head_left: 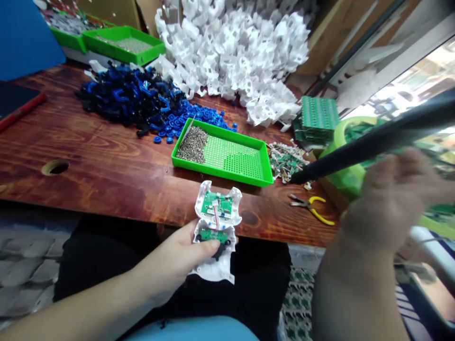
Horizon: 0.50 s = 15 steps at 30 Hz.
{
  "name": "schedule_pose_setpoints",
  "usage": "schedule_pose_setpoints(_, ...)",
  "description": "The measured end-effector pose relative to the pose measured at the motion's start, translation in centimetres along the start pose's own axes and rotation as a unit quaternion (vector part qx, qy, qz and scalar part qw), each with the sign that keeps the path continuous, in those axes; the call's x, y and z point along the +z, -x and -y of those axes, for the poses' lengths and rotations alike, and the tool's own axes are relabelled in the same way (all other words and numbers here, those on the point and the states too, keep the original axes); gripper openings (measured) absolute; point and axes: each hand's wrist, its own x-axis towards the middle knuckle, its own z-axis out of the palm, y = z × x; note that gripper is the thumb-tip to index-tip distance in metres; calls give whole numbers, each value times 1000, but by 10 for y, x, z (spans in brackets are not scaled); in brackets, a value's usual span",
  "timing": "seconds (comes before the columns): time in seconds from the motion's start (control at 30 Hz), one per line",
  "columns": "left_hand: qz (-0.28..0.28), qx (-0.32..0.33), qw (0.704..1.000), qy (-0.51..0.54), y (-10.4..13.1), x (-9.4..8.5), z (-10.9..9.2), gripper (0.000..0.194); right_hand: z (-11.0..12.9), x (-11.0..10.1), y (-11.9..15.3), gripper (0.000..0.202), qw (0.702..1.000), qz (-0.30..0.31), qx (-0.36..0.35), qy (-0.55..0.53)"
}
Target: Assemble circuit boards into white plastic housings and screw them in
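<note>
at table edge, left hand [170,263] gripping white shell [216,232]

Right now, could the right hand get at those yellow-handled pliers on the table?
Probably yes. The yellow-handled pliers lie bare on the wooden table, just left of the right hand, nothing over them. But that hand already grips a black tool.

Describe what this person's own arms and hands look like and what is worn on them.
Both forearms are bare: no sleeves in view, no gloves. The left hand shows no ring or watch. The right hand is close to the camera and blurred, so small details there cannot be made out.
</note>
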Motion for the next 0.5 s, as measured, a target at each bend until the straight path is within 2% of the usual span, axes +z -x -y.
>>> schedule_pose_setpoints(0.07,29,-18,999,8,-7,5,-4,29,-4,6,-18,41,998,-30,-29,-39)
schedule_pose_setpoints(0.17,53,-38,998,26,-15,8,-7,27,-4,18,-26,20,992,-27,51,-111)
schedule_pose_setpoints(0.23,51,-39,997,38,-19,6,-8,26,-1,27,-24,14,984,-73,77,-141)
schedule_pose_setpoints(0.37,31,-26,996,75,-25,-1,-4,31,11,50,-25,6,971,-158,35,-174)
schedule_pose_setpoints(0.43,24,-28,996,87,-26,-4,-2,33,16,68,-31,6,967,-159,23,-197)
schedule_pose_setpoints(0.5,17,-37,995,92,-26,-5,-1,33,17,90,-39,9,965,-128,23,-228)
